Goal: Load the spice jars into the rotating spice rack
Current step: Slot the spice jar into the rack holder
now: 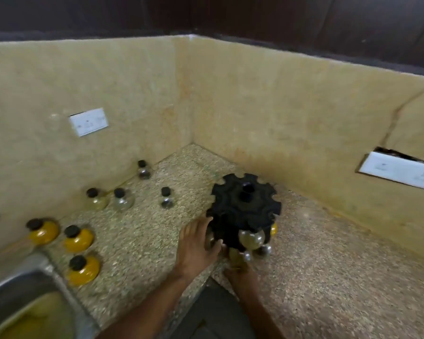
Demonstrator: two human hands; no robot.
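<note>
The black rotating spice rack [245, 204] stands on the speckled counter near the corner. Its notched top tier holds no jars; a few jars [252, 239] hang in its lower tier on the near side. My left hand [195, 248] is at the rack's lower left, fingers and thumb closed around a glass jar [209, 239] there. My right hand [241, 274] is under the rack's near edge, gripping a jar of brownish spice [235, 257]; most of that hand is hidden. Three yellow-filled jars [78, 239] and several clear jars [123, 199] with black caps stand loose on the left.
A steel sink [12, 299] fills the lower left corner. Stone walls meet behind the rack, with a white socket plate [88, 122] on the left wall and another [399, 171] on the right. The counter's inner corner edge [209, 277] is between my forearms.
</note>
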